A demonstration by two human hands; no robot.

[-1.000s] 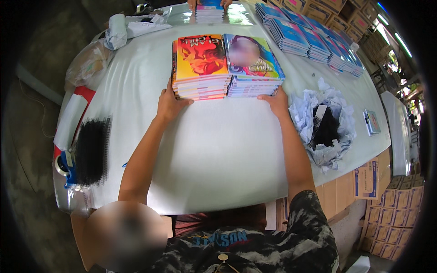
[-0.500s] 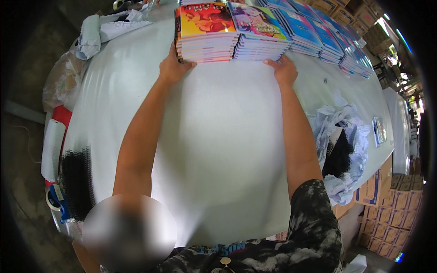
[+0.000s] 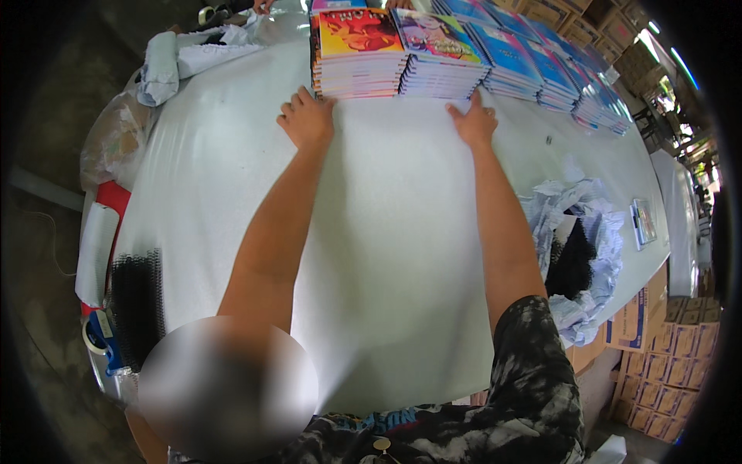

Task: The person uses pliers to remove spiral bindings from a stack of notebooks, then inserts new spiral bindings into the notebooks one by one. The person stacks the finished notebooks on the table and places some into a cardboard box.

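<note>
Two side-by-side stacks of spiral-bound notebooks stand at the far middle of the table. The left stack (image 3: pixel 359 76) has red and yellow covers, and the right stack (image 3: pixel 439 77) shows a colourful cartoon cover. My left hand (image 3: pixel 308 122) is just at the near left corner of the red stack, fingers apart and slightly bent, holding nothing. By the near right corner of the other stack is my right hand (image 3: pixel 474 126), its thumb spread from the fingers. Whether its fingertips still touch the notebooks is hard to tell.
More stacks of blue notebooks (image 3: pixel 506 58) run along the far right. Crumpled paper (image 3: pixel 610 232) wraps black coils (image 3: pixel 572 259) at right; more black coils (image 3: pixel 137 305) lie at left by a blue tape dispenser (image 3: pixel 104 336). Another person's hand (image 3: pixel 263 6) shows at the far edge.
My left hand has come off the red stack's left side and moved right, toward me. My right hand has loosened from the other stack's corner. The stacks sit slightly farther away.
</note>
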